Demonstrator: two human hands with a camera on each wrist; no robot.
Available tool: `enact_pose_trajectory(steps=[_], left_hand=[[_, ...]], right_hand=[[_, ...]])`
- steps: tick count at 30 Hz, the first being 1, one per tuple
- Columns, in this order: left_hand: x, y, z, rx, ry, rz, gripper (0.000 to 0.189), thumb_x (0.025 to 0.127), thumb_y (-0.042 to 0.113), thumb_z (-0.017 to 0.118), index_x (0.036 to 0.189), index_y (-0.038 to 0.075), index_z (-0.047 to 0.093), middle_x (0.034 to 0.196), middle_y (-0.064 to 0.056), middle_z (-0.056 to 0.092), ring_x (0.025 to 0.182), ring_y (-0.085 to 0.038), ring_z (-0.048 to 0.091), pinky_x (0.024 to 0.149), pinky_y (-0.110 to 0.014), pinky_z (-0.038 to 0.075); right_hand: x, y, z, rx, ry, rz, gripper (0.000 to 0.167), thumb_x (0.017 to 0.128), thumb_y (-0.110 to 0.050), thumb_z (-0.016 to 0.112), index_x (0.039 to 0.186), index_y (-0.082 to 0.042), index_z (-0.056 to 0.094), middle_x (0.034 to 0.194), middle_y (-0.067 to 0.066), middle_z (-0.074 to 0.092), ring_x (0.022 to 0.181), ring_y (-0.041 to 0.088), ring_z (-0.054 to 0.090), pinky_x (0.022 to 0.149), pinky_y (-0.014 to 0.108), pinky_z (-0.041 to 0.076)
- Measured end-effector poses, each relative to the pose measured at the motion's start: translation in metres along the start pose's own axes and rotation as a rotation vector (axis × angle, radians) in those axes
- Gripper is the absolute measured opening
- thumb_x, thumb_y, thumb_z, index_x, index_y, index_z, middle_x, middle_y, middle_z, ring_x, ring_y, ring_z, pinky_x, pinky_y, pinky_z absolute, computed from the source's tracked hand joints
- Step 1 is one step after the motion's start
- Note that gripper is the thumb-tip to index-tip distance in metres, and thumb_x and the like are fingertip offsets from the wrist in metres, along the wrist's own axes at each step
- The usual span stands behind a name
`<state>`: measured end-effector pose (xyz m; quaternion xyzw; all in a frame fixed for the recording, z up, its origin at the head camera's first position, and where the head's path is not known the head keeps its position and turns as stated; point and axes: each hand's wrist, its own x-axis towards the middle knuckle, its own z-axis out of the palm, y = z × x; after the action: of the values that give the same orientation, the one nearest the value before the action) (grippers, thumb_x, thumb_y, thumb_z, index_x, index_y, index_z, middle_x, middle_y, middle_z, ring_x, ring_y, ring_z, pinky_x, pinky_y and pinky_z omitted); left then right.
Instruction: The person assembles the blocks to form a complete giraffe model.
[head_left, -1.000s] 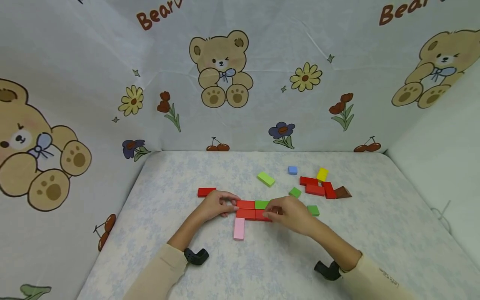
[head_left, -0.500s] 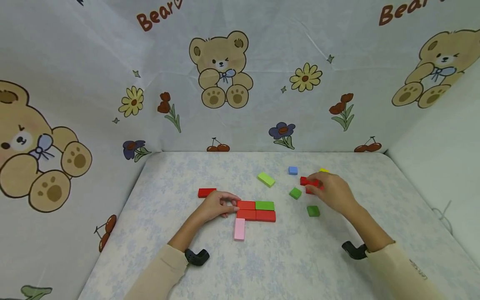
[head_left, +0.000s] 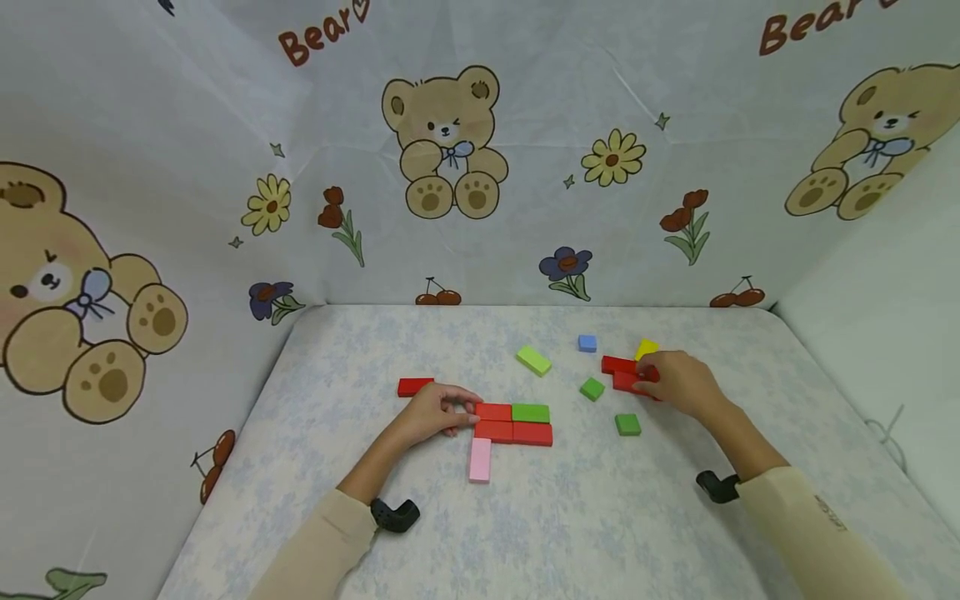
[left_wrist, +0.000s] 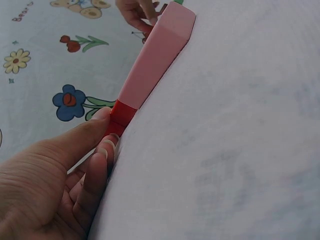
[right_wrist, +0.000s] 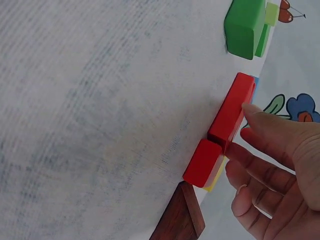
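In the middle of the table three red blocks and a green block lie edge to edge in two rows. A pink block stands off their near left side. My left hand holds the left end of this group, the thumb and fingertips either side of a red block in the left wrist view. To the right, my right hand grips a red block in a small cluster, its thumb on the edge and the other fingers behind. The hand hides part of this cluster.
A red block lies beyond the left hand. Farther back are a light green block, a blue block and a yellow one. Two small green blocks lie left of the right hand. A brown wedge borders the red cluster.
My right hand has left the green and red blocks in the middle and moved right to the red cluster, shifting slightly farther right since. My left hand stays in place.
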<state>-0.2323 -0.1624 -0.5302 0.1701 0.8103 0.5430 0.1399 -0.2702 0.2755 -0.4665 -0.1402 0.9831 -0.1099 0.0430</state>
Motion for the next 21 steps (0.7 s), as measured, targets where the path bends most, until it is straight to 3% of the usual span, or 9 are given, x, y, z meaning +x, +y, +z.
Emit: enact_pose_trajectory(steps=[4,11,17,21], left_hand=[[0.0,0.0,0.0,-0.003,0.0,0.001,0.032,0.085,0.025,0.085,0.115,0.017,0.077,0.093,-0.001,0.07,0.052,-0.015,0.059,0.054,-0.028,0.054],[-0.001,0.001,0.0,-0.005,0.006,0.003,0.031,0.085,0.025,0.085,0.114,0.017,0.077,0.092,-0.001,0.07,0.051,-0.014,0.058,0.053,-0.027,0.053],[-0.001,0.0,0.001,-0.023,0.001,0.001,0.03,0.085,0.022,0.085,0.113,0.016,0.078,0.091,-0.003,0.069,0.051,-0.015,0.057,0.053,-0.027,0.053],[-0.002,0.001,0.0,-0.014,0.007,-0.001,0.03,0.085,0.024,0.085,0.113,0.017,0.078,0.09,-0.002,0.07,0.051,-0.015,0.057,0.053,-0.026,0.052]], right_hand=[[0.003,-0.001,0.002,-0.001,-0.05,0.006,0.039,0.085,-0.026,0.084,0.112,-0.001,0.073,0.097,0.012,0.072,0.084,0.026,0.059,0.078,0.049,0.055],[0.002,-0.002,0.003,0.009,-0.047,-0.014,0.039,0.085,-0.029,0.084,0.111,-0.002,0.073,0.079,0.001,0.063,0.074,0.02,0.053,0.064,0.035,0.05],[-0.002,-0.003,0.006,0.022,0.023,-0.03,0.034,0.086,-0.029,0.083,0.107,-0.004,0.073,0.074,-0.002,0.061,0.069,0.017,0.053,0.061,0.031,0.049],[-0.013,-0.016,0.002,0.048,0.105,-0.052,0.031,0.085,-0.026,0.084,0.104,-0.004,0.074,0.075,-0.001,0.064,0.067,0.016,0.054,0.06,0.029,0.049]])
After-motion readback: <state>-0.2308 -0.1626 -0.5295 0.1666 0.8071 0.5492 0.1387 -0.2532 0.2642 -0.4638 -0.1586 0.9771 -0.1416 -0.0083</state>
